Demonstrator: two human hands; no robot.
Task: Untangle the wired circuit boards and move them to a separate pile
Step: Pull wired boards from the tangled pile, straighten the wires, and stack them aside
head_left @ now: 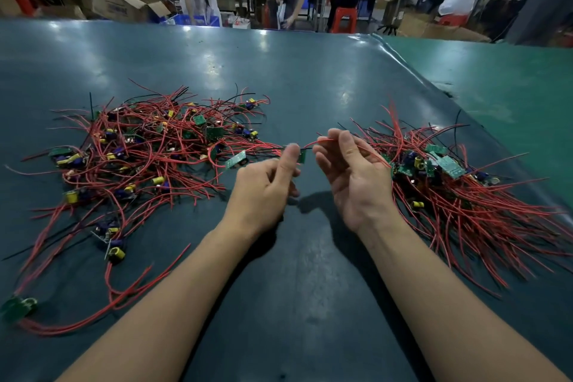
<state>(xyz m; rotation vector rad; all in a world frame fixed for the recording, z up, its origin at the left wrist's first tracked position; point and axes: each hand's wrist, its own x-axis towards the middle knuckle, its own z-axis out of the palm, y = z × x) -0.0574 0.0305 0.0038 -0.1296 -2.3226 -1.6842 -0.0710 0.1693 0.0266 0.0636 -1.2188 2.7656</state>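
Note:
A tangled heap of small green circuit boards with red and black wires (148, 146) lies on the left of the dark table. A tidier pile of the same boards (449, 177), wires trailing toward me, sits on the right. Between them my left hand (266, 186) pinches a small green board (301, 157) between thumb and fingers, and its wires run back into the left heap. My right hand (350, 177) is raised just right of it, palm facing left, fingers curled round a red wire (322, 141) from that board.
A lone board with long red wires (18, 307) lies at the near left. The dark mat's right edge (434, 87) meets a lighter green table surface (511, 77). Beyond the far edge, people work among a cardboard box (124, 3) and a red stool (344, 18).

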